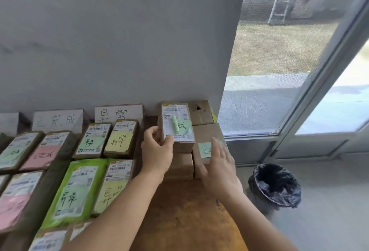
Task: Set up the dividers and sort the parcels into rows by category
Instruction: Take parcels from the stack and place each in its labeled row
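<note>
My left hand (157,148) grips the near left corner of a cardboard parcel (178,123) with a white label and a curled green sticky note, on top of a stack at the table's right end. My right hand (220,162) lies with straight fingers on a neighbouring brown box (207,134) that bears a green note. Two white folded dividers (58,119) (117,111) with handwritten characters stand against the wall. In front of them lie rows of parcels with pink, green and yellow notes, such as the yellow-noted one (120,139) and a green bag (74,190).
The wooden table (185,216) ends just right of the stack. A black-lined waste bin (275,184) stands on the floor to the right. A glass door and screened window (279,51) fill the right side. Another brown box (200,111) sits behind the stack by the wall.
</note>
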The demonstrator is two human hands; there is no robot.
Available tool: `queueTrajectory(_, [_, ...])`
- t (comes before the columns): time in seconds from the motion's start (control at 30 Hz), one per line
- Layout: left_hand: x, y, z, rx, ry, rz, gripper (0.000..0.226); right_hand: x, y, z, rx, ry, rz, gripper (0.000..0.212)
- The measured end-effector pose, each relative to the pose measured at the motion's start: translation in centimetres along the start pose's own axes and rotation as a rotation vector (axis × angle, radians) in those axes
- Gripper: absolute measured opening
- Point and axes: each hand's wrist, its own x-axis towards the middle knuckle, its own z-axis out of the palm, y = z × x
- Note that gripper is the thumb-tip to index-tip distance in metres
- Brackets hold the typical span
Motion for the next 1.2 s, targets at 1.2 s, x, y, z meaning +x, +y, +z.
queueTrajectory(1.2, [-2.5, -0.6, -2.0, 0.599, -0.085, 0.132, 0.036, -2.4, -4.1, 1.4, -0.066, -0.073, -0.273, 0.066])
